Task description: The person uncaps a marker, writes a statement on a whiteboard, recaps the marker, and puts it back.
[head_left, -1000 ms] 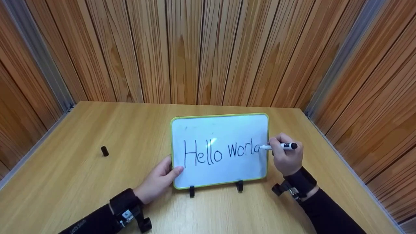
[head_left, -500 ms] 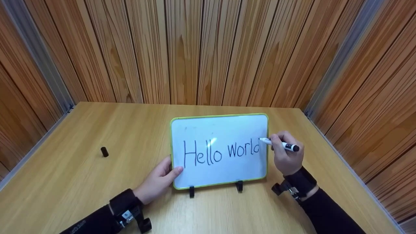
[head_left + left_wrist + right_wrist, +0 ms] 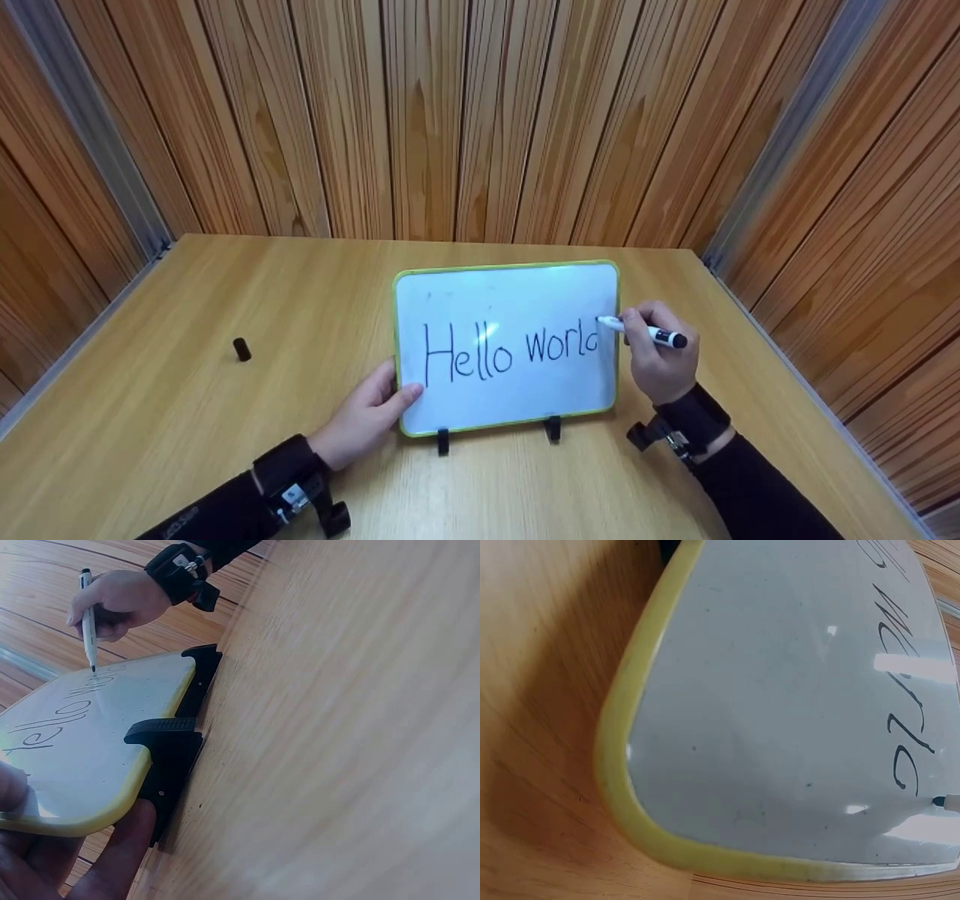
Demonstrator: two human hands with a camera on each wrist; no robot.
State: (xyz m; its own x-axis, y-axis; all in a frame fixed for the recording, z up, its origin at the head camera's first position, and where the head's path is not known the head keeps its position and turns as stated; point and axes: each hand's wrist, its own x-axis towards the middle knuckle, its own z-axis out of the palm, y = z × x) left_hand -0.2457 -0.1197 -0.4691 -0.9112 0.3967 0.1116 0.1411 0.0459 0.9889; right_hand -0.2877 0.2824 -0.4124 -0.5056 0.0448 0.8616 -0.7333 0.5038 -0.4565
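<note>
A small whiteboard (image 3: 510, 292) with a yellow-green rim leans on a black stand (image 3: 161, 780). Black handwriting (image 3: 469, 356) on it reads "Hello worl" plus a round stroke. My left hand (image 3: 364, 420) grips the board's lower left edge, thumb on the front face and other fingers behind. At the right edge, my right hand (image 3: 664, 364) pinches a white marker (image 3: 637, 331) with a black end. The marker's dark tip (image 3: 939, 801) is at the board, above and right of the last stroke in the head view; whether it touches I cannot tell.
A small black cap (image 3: 241, 349) is on the wooden table (image 3: 315, 300), left of the board. Wood-plank walls (image 3: 427, 127) enclose the table at the back and both sides. Each wrist wears a black strap with a camera mount.
The marker tip has moved up from the round stroke to above its right side, then shifted only slightly. The left hand and the board have stayed put.
</note>
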